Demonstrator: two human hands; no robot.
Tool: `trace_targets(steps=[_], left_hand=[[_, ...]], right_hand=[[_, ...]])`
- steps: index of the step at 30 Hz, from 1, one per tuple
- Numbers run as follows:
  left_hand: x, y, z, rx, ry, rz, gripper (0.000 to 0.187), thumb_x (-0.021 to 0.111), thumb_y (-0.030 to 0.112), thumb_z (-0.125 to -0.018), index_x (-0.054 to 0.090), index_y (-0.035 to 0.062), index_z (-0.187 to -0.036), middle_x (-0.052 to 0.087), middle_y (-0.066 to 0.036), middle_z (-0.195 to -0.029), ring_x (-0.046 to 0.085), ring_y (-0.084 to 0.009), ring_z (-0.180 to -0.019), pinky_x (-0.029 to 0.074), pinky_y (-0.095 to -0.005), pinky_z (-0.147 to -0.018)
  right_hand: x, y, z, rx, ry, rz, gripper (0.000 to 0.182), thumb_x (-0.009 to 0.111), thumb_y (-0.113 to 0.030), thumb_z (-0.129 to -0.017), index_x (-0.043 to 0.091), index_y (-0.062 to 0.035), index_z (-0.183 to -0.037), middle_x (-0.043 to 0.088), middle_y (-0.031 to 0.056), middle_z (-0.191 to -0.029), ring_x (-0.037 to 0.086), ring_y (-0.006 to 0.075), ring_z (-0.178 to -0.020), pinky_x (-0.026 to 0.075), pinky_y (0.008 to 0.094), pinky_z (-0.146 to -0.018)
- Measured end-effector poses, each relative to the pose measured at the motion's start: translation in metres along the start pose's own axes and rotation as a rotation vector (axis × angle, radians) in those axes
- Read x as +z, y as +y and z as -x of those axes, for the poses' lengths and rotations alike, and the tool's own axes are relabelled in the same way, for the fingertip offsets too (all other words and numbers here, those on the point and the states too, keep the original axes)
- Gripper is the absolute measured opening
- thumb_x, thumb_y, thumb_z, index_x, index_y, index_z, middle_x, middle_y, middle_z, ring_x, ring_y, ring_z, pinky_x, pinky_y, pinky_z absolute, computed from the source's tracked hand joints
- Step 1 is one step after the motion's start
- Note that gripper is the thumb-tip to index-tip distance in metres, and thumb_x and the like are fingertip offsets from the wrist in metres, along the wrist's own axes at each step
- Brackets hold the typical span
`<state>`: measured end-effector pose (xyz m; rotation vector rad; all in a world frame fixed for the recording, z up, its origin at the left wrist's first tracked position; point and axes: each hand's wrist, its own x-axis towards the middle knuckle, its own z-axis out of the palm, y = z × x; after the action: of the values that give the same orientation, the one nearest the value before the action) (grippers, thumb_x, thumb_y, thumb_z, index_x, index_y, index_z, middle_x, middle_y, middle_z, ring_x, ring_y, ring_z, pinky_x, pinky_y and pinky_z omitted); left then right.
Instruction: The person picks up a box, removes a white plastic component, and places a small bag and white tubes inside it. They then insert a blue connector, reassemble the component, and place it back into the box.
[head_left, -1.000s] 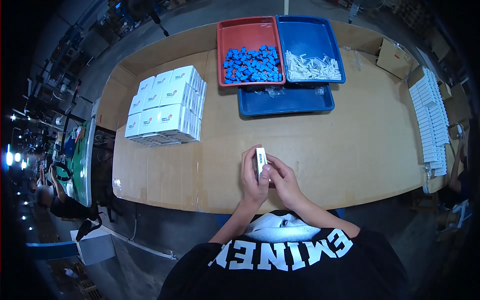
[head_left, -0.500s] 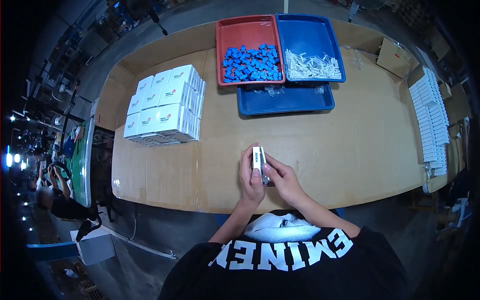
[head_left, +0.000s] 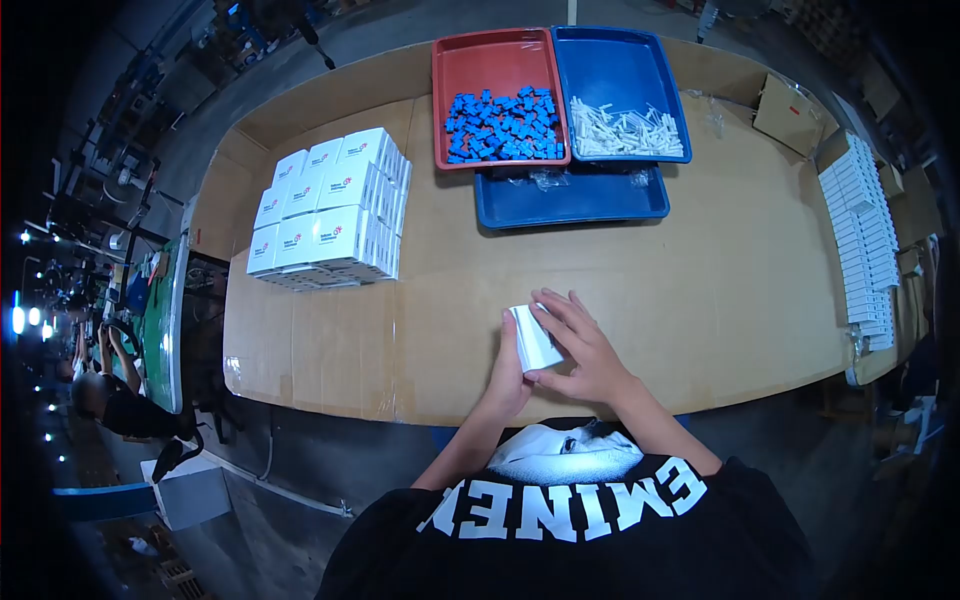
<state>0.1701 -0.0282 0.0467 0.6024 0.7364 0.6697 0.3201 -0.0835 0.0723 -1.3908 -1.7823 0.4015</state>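
Observation:
A small white carton (head_left: 533, 340) is held between both hands just above the near edge of the cardboard-covered table (head_left: 700, 300). My left hand (head_left: 507, 375) grips it from the left and below. My right hand (head_left: 580, 347) lies against its right side with fingers spread over it. The carton's broad white face points up toward the camera.
A block of stacked white boxes with red logos (head_left: 330, 215) stands at the far left. A red tray (head_left: 480, 60) holds several blue parts (head_left: 503, 127); a blue tray (head_left: 620, 65) holds white parts (head_left: 622, 132); another blue tray (head_left: 575, 197) lies below them. Flat white cartons (head_left: 860, 240) line the right edge.
The carton has turned from standing edge-on to showing its broad face. My right hand's fingers have spread out over it, and both hands sit slightly lower.

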Motion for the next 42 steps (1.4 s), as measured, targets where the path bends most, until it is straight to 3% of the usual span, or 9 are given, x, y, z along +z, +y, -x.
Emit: trace_targets(steps=[4, 12, 18, 22, 25, 28, 35, 36, 42], left_hand=[[0.006, -0.002, 0.005, -0.135, -0.053, 0.105, 0.066, 0.030, 0.067, -0.107, 0.050, 0.0141, -0.141, 0.064, -0.009, -0.127, 0.065, -0.0224, -0.117, 0.055, -0.0405, -0.099], [0.004, -0.004, 0.005, -0.195, -0.072, 0.152, 0.065, 0.030, 0.066, -0.107, 0.049, 0.0148, -0.143, 0.064, -0.008, -0.129, 0.066, -0.0236, -0.117, 0.060, -0.0423, -0.094], [0.005, -0.002, 0.005, -0.188, -0.060, 0.124, 0.068, 0.030, 0.067, -0.107, 0.049, 0.0138, -0.144, 0.063, -0.009, -0.130, 0.066, -0.0242, -0.117, 0.059, -0.0420, -0.094], [0.001, -0.015, 0.005, -0.166, -0.131, 0.088, 0.081, 0.026, 0.072, -0.105, 0.035, 0.0100, -0.156, 0.051, -0.013, -0.149, 0.053, -0.0267, -0.136, 0.046, -0.0417, -0.113], [-0.004, -0.029, 0.000, 0.032, -0.212, -0.070, 0.082, 0.036, 0.060, -0.109, 0.013, 0.0057, -0.166, 0.031, -0.014, -0.164, 0.036, -0.0263, -0.150, 0.030, -0.0408, -0.124], [-0.001, -0.031, -0.001, 0.196, -0.213, -0.393, 0.073, 0.054, 0.014, -0.108, 0.010, 0.0044, -0.166, 0.037, -0.011, -0.157, 0.042, -0.0213, -0.144, 0.036, -0.0362, -0.118], [-0.014, -0.023, -0.006, 0.119, 0.031, -0.115, 0.057, 0.040, 0.038, -0.113, 0.025, 0.0067, -0.158, 0.047, -0.013, -0.147, 0.053, -0.0235, -0.133, 0.047, -0.0423, -0.113], [-0.018, -0.022, -0.008, 0.113, 0.039, -0.092, 0.054, 0.040, 0.038, -0.113, 0.026, 0.0124, -0.159, 0.050, -0.012, -0.140, 0.059, -0.0211, -0.120, 0.055, -0.0363, -0.093], [-0.018, -0.031, -0.011, 0.152, 0.055, -0.188, 0.053, 0.041, 0.039, -0.113, 0.029, 0.0109, -0.157, 0.053, -0.010, -0.134, 0.059, -0.0163, -0.112, 0.055, -0.0307, -0.086]], right_hand=[[0.003, 0.007, 0.005, -0.072, 0.046, -0.006, 0.083, 0.084, -0.043, -0.078, 0.057, -0.0035, -0.144, 0.056, 0.0194, -0.146, 0.052, 0.0404, -0.138, 0.028, 0.0688, -0.119], [0.006, 0.006, 0.007, -0.162, 0.169, -0.051, 0.068, 0.083, -0.033, -0.081, 0.063, 0.0056, -0.133, 0.060, 0.0259, -0.141, 0.062, 0.0425, -0.127, 0.049, 0.0499, -0.109], [0.012, 0.013, 0.011, -0.133, 0.189, -0.155, 0.068, 0.085, -0.029, -0.080, 0.063, 0.0070, -0.133, 0.060, 0.0283, -0.141, 0.061, 0.0443, -0.128, 0.051, 0.0468, -0.107], [0.019, 0.013, 0.016, 0.006, 0.204, -0.280, 0.059, 0.079, -0.027, -0.089, 0.063, 0.0081, -0.133, 0.060, 0.0257, -0.143, 0.061, 0.0393, -0.129, 0.049, 0.0428, -0.108], [0.031, 0.021, 0.019, 0.448, 0.319, -0.769, 0.048, 0.065, -0.027, -0.103, 0.062, 0.0080, -0.135, 0.058, 0.0225, -0.145, 0.059, 0.0331, -0.132, 0.045, 0.0392, -0.112], [0.027, 0.027, 0.016, 0.474, 0.265, -0.881, 0.045, 0.050, -0.027, -0.111, 0.060, 0.0061, -0.139, 0.054, 0.0218, -0.150, 0.052, 0.0284, -0.139, 0.038, 0.0381, -0.118], [0.010, 0.012, 0.019, 0.287, -0.014, -0.564, 0.049, 0.059, -0.008, -0.100, 0.054, 0.0018, -0.147, 0.051, 0.0213, -0.155, 0.049, 0.0343, -0.144, 0.039, 0.0399, -0.119], [0.010, 0.012, 0.019, 0.253, -0.038, -0.499, 0.052, 0.061, -0.006, -0.096, 0.054, -0.0004, -0.147, 0.051, 0.0211, -0.155, 0.051, 0.0355, -0.142, 0.041, 0.0415, -0.117], [0.015, 0.013, 0.022, 0.233, -0.012, -0.329, 0.049, 0.064, -0.008, -0.096, 0.057, 0.0007, -0.143, 0.055, 0.0223, -0.149, 0.056, 0.0361, -0.137, 0.046, 0.0404, -0.113]])
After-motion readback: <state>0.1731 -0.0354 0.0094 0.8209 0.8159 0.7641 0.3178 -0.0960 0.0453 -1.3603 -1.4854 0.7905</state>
